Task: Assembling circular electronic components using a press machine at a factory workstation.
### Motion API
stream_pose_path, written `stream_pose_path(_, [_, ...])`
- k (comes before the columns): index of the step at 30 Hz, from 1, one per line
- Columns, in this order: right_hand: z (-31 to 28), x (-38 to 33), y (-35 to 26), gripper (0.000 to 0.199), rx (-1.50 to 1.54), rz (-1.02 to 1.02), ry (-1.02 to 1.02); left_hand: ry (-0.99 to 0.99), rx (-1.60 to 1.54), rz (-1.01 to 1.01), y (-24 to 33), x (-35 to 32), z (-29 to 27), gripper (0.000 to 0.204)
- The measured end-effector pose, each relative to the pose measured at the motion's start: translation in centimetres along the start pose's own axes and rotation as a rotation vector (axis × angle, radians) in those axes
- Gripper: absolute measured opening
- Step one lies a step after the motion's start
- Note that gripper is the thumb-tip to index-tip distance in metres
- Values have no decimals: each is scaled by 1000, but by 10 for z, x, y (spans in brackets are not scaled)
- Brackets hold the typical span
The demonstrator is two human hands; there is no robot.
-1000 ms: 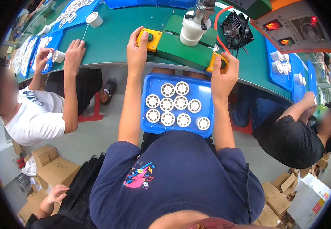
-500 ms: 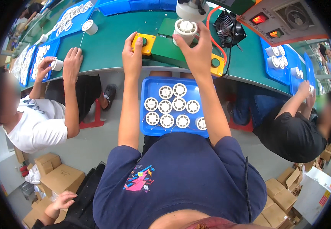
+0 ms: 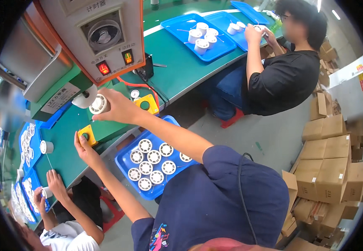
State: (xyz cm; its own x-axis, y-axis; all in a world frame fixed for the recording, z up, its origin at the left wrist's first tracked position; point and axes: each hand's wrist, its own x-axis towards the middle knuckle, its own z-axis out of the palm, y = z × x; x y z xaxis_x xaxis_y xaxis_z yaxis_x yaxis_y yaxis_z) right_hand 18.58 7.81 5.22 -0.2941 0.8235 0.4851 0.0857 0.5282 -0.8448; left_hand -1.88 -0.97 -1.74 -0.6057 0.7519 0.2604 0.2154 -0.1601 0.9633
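My right hand [image 3: 118, 108] grips a white round slotted housing [image 3: 99, 104], thumb and fingers around its sides. The housing is right beside the white press head [image 3: 84, 97] of a green bench press; whether they touch, I cannot tell. My left hand [image 3: 87, 151] holds nothing, its fingers stretched up against the near side of a yellow button box [image 3: 87, 134] with a green button. A second yellow button box [image 3: 147, 104] stands beyond my right wrist. Below my forearms, a blue tray [image 3: 123, 155] holds several white slotted housings [image 3: 153, 157].
An orange-edged control box [image 3: 118, 42] with lit switches overhangs the green bench [image 3: 171, 79]. A red hose [image 3: 148, 85] runs behind the press. Co-workers sit on both sides, each handling a white part. Blue trays [image 3: 215, 52] with white parts lie at the right; cartons [image 3: 324, 163] are stacked behind.
The view has swung to the right, showing more of the right-hand co-worker and cartons. My right hand still grips the housing; my left remains at the button box.
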Motion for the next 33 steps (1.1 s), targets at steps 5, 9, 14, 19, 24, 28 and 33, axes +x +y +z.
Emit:
stream_pose_path(5, [3,7,1,64,25,18,-3,-11,35,41,1,1,1,47])
stream_pose_path(9, [-3,16,-3,63,-146,-115,115,-38,19,33,-1,5,9,47])
stream_pose_path(14, [-19,-30,-25,67,-312,-302,290,-34,9,2,1,3,7,46])
stream_pose_path(19, [-78,-70,-47,61,-249,-252,207,-13,10,-4,9,-3,4,45])
stream_pose_path(24, [-168,-87,-18,51,-492,53,501,-15,22,-1,14,-4,12,44])
stream_pose_path(28, [-252,-83,38,55,-624,184,783,9,59,32,10,-5,0,45])
stream_pose_path(33, [-308,-72,79,63,-896,239,829,-10,3,28,7,-1,12,45])
